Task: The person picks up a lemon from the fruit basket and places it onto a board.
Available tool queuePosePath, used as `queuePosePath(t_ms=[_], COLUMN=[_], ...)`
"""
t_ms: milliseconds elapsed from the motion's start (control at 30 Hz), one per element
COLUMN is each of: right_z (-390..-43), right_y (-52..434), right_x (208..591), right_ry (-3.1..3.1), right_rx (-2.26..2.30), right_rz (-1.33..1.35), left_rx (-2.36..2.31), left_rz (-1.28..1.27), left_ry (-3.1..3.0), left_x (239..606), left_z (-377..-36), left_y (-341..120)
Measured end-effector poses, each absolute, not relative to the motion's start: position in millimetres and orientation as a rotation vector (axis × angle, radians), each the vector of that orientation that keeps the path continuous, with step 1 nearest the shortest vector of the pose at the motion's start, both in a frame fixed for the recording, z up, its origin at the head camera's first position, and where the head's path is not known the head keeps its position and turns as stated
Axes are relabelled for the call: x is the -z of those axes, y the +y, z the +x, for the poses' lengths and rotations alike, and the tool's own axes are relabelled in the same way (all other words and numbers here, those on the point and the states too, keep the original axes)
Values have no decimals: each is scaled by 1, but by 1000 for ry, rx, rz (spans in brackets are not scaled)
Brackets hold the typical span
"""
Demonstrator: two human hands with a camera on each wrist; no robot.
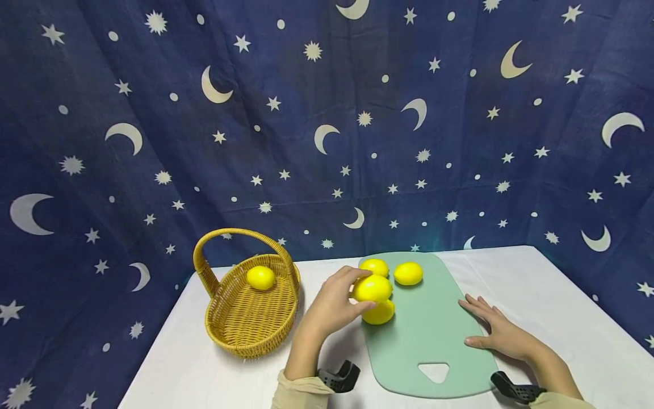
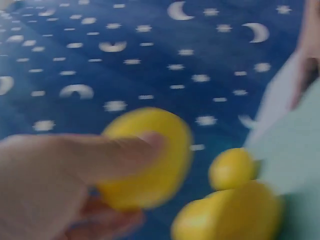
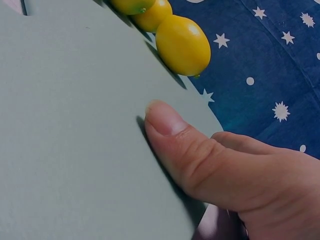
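My left hand (image 1: 329,304) grips a yellow lemon (image 1: 373,289) between thumb and fingers, over the left side of a pale green cutting board (image 1: 429,335). In the left wrist view the thumb lies across the held lemon (image 2: 172,172). One lemon (image 1: 379,313) sits just below it on the board, another lemon (image 1: 375,266) behind it, and a third lemon (image 1: 408,274) a little to the right. My right hand (image 1: 503,335) lies at the board's right edge, fingers extended and holding nothing; the right wrist view shows its thumb (image 3: 185,155) over the board.
Left of the board stands a yellow wicker basket (image 1: 263,345) with a tall arched handle (image 1: 245,230). Inside, towards its back, lies a lemon (image 1: 261,278). A white cloth (image 1: 168,363) covers the table. Behind hangs a dark blue curtain (image 1: 286,147) with moons and stars.
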State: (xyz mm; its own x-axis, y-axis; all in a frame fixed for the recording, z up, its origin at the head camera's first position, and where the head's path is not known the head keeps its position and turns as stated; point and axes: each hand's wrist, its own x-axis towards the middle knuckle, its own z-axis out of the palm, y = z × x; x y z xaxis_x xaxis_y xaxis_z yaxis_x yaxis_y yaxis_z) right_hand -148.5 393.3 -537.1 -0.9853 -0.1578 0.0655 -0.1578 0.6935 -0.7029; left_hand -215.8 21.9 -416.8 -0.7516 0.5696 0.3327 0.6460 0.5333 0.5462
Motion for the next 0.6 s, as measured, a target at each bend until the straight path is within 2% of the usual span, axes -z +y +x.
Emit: queuePosePath(t_ms=[267, 600], right_z=[-147, -145], right_y=[395, 391], right_x=[536, 538], right_ry=[-2873, -2885], right_rx=[-1206, -1197], right_rz=[241, 208], left_rx=[1022, 887], left_rz=[-1081, -1059], left_ry=[-2477, -2461], left_x=[453, 484], left_z=[-233, -243], left_y=[90, 116])
